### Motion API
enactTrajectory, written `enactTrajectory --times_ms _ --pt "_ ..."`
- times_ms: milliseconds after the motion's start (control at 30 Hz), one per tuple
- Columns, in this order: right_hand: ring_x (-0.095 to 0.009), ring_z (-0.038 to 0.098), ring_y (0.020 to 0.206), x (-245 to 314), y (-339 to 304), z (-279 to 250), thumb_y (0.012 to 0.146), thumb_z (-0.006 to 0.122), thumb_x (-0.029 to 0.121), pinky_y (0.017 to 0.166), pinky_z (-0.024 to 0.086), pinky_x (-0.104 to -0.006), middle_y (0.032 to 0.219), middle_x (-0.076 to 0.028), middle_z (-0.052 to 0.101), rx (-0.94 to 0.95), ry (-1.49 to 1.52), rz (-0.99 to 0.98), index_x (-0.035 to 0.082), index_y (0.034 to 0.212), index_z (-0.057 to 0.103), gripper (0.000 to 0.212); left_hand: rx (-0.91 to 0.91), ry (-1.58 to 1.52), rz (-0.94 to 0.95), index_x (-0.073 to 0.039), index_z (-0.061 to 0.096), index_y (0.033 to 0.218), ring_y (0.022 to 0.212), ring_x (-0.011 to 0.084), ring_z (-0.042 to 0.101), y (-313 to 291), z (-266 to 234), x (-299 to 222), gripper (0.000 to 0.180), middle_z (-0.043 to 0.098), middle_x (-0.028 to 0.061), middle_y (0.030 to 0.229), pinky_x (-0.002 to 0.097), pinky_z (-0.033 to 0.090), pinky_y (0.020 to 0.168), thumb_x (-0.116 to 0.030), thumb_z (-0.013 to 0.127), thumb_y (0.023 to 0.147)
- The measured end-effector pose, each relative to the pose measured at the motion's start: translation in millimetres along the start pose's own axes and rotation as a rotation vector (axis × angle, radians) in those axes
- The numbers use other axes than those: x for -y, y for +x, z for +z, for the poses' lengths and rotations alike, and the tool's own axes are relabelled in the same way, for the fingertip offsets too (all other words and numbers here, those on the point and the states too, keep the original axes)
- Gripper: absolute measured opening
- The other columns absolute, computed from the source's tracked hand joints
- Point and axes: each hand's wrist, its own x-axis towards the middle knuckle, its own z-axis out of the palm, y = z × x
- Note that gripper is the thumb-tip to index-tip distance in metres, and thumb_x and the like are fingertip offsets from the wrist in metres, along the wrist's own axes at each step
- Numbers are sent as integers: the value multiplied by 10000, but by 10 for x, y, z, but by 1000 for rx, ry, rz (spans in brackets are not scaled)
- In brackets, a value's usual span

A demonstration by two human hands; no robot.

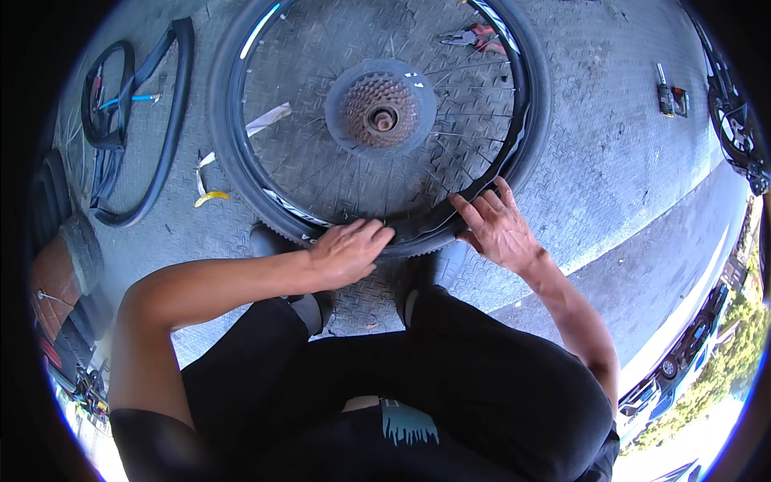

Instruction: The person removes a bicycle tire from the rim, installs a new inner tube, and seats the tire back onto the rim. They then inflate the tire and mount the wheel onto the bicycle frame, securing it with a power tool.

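Note:
A bicycle wheel with a rusty rear cassette (361, 103) lies flat on the floor in front of my feet. Its black tyre (226, 153) runs round the rim, and a dark inner tube (426, 222) shows between tyre and rim along the near right part. My left hand (347, 251) is closed over the wheel's near edge, its fingertips curled down out of sight. Farther right, my right hand (499, 223) grips the tyre, thumb at the outer side and fingers bent over the inner edge beside the tube.
Pliers with red handles (483, 37) lie by the wheel's far right rim. A loose inner tube (183, 80) is looped on the floor at left, near a yellow strip (212, 198). At right stand a small dark box (680, 102) and a bicycle (735, 140).

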Motion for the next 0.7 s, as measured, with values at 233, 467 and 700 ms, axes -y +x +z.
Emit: enactTrajectory --times_ms 233,467,700 --pt "-304 654 1091 -16 -126 104 964 707 110 1265 387 -622 1114 -133 654 -68 -89 -171 32 1525 533 593 -44 -172 -223 -24 492 1315 1068 453 702 126 412 -72 527 605 199 1250 549 592 877 -106 790 888" --pt "-322 620 1085 254 -130 2 879 674 58 1252 401 -627 1042 -140 598 -58 -203 -19 -40 1148 734 293 160 -255 -111 12 610 1269 1101 470 706 441 280 -59 483 698 201 1175 599 577 872 -36 683 793" --pt "-370 593 1296 256 46 -305 920 682 171 1297 332 -651 1170 -195 696 86 -433 -216 8 1049 797 238 128 -319 -171 5 528 1402 1180 480 707 486 306 -127 612 732 250 1275 576 576 983 -32 678 810"
